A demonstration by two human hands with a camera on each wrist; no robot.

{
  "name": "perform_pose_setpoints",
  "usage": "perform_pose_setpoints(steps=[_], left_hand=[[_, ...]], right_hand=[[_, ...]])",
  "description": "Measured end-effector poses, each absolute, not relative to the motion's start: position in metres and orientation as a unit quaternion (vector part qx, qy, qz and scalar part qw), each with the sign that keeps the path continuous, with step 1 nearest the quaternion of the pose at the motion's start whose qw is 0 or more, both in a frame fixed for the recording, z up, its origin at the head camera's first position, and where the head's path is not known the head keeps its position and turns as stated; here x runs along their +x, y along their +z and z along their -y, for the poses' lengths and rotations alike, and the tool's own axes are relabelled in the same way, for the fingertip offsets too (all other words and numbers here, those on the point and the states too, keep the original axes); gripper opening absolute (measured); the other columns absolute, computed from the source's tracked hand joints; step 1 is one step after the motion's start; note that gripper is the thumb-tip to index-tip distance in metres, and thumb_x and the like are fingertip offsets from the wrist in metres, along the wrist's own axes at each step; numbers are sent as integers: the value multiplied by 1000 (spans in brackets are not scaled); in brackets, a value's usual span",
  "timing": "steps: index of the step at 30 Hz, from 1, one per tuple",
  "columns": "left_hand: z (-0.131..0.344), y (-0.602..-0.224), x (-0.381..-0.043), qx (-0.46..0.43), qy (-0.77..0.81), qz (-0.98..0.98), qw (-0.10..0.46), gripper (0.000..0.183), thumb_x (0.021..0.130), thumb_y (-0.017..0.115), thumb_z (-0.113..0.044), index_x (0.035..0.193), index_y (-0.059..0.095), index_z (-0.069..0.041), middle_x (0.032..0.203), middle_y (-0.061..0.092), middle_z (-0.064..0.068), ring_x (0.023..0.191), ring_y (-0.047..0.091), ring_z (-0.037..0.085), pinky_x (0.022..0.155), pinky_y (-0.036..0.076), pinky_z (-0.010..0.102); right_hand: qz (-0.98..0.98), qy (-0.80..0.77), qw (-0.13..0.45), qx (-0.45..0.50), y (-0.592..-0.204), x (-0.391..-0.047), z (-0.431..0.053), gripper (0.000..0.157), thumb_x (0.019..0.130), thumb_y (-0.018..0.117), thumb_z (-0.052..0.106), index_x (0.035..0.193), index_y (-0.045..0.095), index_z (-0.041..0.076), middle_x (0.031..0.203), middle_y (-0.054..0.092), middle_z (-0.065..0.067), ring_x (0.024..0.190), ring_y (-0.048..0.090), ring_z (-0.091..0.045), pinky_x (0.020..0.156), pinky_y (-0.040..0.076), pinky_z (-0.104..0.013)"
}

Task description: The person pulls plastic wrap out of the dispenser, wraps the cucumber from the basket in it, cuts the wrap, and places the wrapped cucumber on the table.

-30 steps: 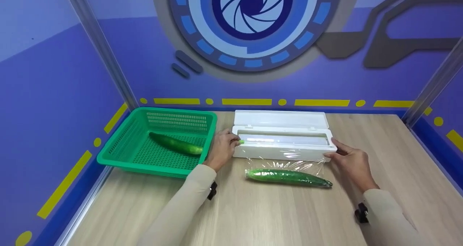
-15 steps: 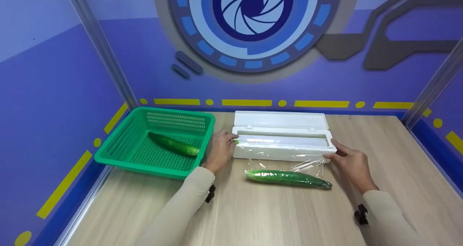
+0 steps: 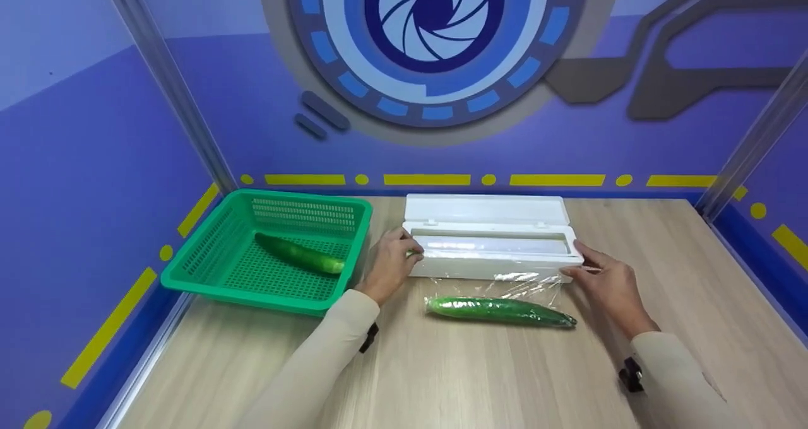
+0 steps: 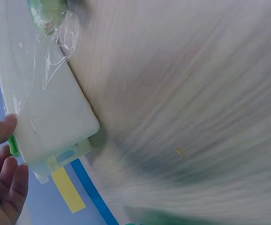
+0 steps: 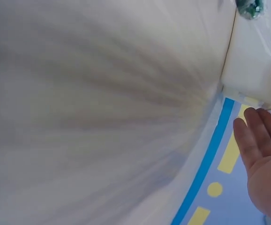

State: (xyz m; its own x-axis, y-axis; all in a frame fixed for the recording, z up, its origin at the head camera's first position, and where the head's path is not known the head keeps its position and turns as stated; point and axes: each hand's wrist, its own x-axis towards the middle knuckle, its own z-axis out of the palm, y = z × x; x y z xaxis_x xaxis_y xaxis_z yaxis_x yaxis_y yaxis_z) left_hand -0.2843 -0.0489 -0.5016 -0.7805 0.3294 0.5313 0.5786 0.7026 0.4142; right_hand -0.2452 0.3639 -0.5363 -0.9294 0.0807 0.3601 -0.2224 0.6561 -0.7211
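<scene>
Left hand (image 3: 392, 262) pinches a small green tab (image 4: 14, 146) at the left end of a white box (image 3: 451, 269); the exact finger contact is hard to make out, and the left wrist view cuts the hand off at its edge. Right hand (image 3: 612, 285) grips the right end of the box, thumb on the near face; the right wrist view crops this hand, and its contact on the far side is hidden.

The box rests on the table (image 3: 473, 385), long axis running left to right, top opening upward. Its lid (image 3: 486, 209) is folded back along the far edge. Inside, a pale roll (image 3: 499, 246) lies parallel to the box.

Clear film (image 3: 536, 288) extends from the box over the near face to a cucumber (image 3: 499, 311); its exact edges are difficult to trace. The cucumber lies on the near side, roughly parallel to the box, pale end left, dark tip right and slightly nearer. Both wrist views crop it.

A green basket (image 3: 252, 295) stands to the left, just beside the left forearm, and contains a second cucumber (image 3: 297, 255), angled from far left to near right.
</scene>
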Motion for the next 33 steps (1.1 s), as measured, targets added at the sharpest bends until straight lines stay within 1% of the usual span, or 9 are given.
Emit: perform_pose_setpoints(steps=[4,8,13,16,20,23,25,28,33], left_hand=[[48,-501,-284,-255,-280,897,227,4,88,86,-3,89,83,-5,93,65,6,92,64,25,81,54,36],[46,-499,-283,-259,-294,891,229,5,87,83,1,85,80,-3,90,63,7,88,66,25,80,56,33],[47,-494,-280,-264,-310,891,200,5,88,77,1,85,75,-2,90,64,6,78,65,18,71,56,26],[47,-491,-277,-268,-312,896,165,4,90,75,0,90,73,-3,92,69,6,75,64,15,69,54,24],[48,-488,-274,-261,-331,898,124,7,91,75,0,95,71,-4,91,74,6,76,63,12,69,54,23],[49,-488,-272,-250,-361,892,110,8,91,75,2,95,70,-4,90,74,7,77,66,13,71,55,24],[50,-488,-271,-245,-379,886,104,9,91,74,3,96,71,-4,91,74,7,79,67,14,73,57,25],[51,-488,-270,-248,-390,881,101,9,92,74,4,99,72,-2,92,75,9,82,69,17,76,59,28],[52,-487,-266,-249,-383,886,84,11,94,75,0,105,76,-2,98,74,8,88,70,18,82,59,29]], right_hand=[[901,384,195,49,-535,-243,-360,58,88,86,2,142,64,-1,127,57,-26,98,69,-39,74,45,-6],[903,377,201,42,-533,-240,-355,43,89,85,1,129,68,-2,122,48,-19,90,60,-27,68,43,-14],[889,392,224,73,-533,-238,-349,20,88,83,-6,103,70,-1,110,55,-13,83,58,-17,71,43,-11],[882,402,225,96,-533,-236,-347,18,87,82,-10,94,72,2,103,62,-9,82,60,-12,73,44,-10],[871,453,167,94,-530,-231,-348,16,91,78,-10,98,72,2,100,70,-10,82,64,-10,72,52,-16],[849,513,102,81,-526,-228,-349,13,96,72,-9,106,67,-4,102,72,-18,84,70,-12,74,60,-26],[832,544,77,76,-525,-226,-351,14,98,70,-8,111,63,-8,105,71,-23,87,73,-14,77,62,-33],[816,568,65,80,-523,-224,-354,21,101,71,-1,117,61,-10,109,70,-25,91,75,-16,83,62,-38],[820,558,75,98,-520,-220,-358,25,103,72,12,118,66,-8,108,71,-22,92,75,-16,82,62,-35]])
